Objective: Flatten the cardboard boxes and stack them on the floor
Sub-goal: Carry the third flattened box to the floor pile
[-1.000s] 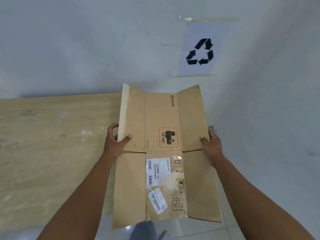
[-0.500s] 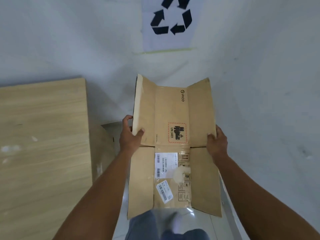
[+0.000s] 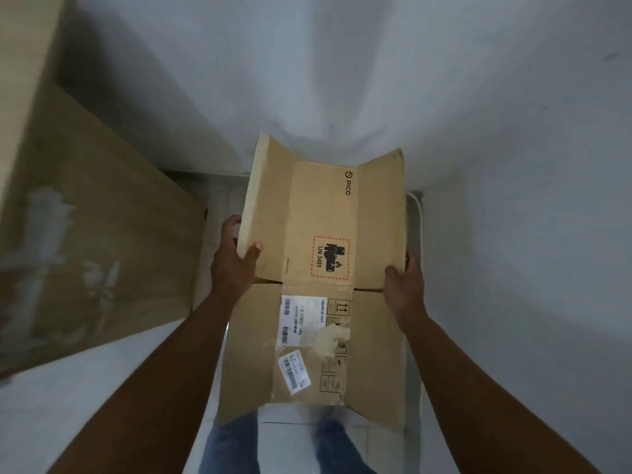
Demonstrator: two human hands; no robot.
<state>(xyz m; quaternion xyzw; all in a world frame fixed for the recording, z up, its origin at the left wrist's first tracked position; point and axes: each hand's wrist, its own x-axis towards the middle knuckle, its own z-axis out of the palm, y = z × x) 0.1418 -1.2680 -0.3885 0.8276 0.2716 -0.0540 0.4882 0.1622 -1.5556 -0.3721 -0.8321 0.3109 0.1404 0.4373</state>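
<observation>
Holding one flattened brown cardboard box (image 3: 321, 213) in the air between both hands, long side pointing away from the body, above the pale tiled floor (image 3: 219, 206) and facing the corner of the white walls (image 3: 342, 63). Gripping the box's left edge with the left hand (image 3: 232, 265), with the thumb (image 3: 254, 251) on the printed face just above the cross fold and the fingers curled behind the side flap. Gripping the right edge with the right hand (image 3: 403, 289) at the same fold, with the thumb on top and the fingers wrapped underneath, mostly hidden. Keeping the far side flaps tilted upward on both sides, so forming a shallow trough; near half lying flatter. Showing on the far half a black "PICO" logo (image 3: 347, 183) and a red-hatched "UN 3481" battery warning label (image 3: 330, 257). Showing on the near half a white shipping label with barcodes (image 3: 302, 318), a smaller white barcode sticker (image 3: 294, 371) set askew nearer the near edge, and a pale torn patch (image 3: 331, 338) just right of the labels. Standing in blue jeans (image 3: 232, 446) directly below the box's near edge. Passing a blurred light wood-grain panel (image 3: 95, 251) at the left, well apart from the box. Leaving a thin white cable (image 3: 419, 227) visible by the wall, just beyond the box's right edge.
</observation>
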